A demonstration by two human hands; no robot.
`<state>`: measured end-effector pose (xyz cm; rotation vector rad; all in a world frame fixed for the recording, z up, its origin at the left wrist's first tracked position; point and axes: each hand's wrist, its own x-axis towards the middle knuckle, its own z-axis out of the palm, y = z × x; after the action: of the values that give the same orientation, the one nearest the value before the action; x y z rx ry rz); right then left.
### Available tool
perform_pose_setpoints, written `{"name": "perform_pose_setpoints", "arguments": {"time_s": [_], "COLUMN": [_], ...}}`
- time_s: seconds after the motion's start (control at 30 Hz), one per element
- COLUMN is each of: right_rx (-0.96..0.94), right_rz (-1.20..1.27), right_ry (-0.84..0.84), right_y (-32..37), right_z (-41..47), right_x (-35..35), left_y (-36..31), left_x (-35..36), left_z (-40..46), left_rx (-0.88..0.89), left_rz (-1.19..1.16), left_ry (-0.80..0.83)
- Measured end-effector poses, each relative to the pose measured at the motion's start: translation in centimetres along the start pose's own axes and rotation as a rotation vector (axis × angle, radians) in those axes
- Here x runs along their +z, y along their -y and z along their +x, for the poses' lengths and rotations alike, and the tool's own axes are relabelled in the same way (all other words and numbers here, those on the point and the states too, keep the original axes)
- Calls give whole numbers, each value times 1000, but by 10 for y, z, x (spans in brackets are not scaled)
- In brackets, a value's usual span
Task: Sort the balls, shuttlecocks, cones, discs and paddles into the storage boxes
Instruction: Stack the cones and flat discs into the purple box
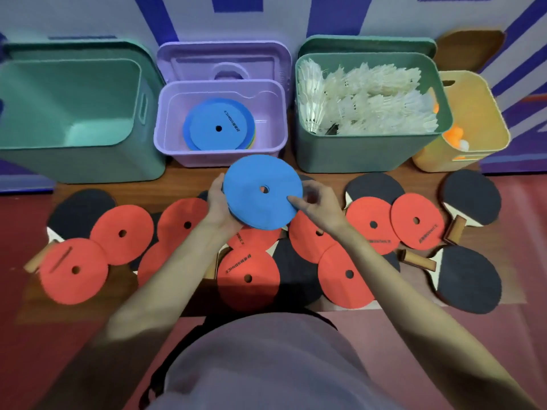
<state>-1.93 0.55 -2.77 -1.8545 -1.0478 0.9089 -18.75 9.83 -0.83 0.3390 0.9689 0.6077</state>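
Here the blue discs (262, 192) sit between left hand (220, 202) and right hand (316, 202).

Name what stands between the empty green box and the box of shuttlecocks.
In the head view, a purple box stands between the empty green box and the shuttlecock box; it holds blue discs.

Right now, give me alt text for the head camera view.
Both hands, left hand and right hand, hold a blue disc stack before the purple box of discs. Red discs and paddles lie below.
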Motion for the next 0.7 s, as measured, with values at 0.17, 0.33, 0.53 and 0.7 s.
{"name": "perform_pose_setpoints", "arguments": {"time_s": [0.17,0.33,0.53,0.7], "right_rx": [22,34,-15,-24], "right_rz": [-6,-5,-162,-341], "right_ry": [32,170,123,88], "right_y": [31,66,92,96], "right_z": [46,97,156,203], "right_x": [19,43,66,73], "left_y": [-47,-103,-164,-194], "left_x": [-8,-17,-28,-41], "left_z": [10,39,76,107], "left_rx": [96,107,135,211], "left_rz": [-108,-148,215,753], "left_ry": [3,-52,-102,-195]}}
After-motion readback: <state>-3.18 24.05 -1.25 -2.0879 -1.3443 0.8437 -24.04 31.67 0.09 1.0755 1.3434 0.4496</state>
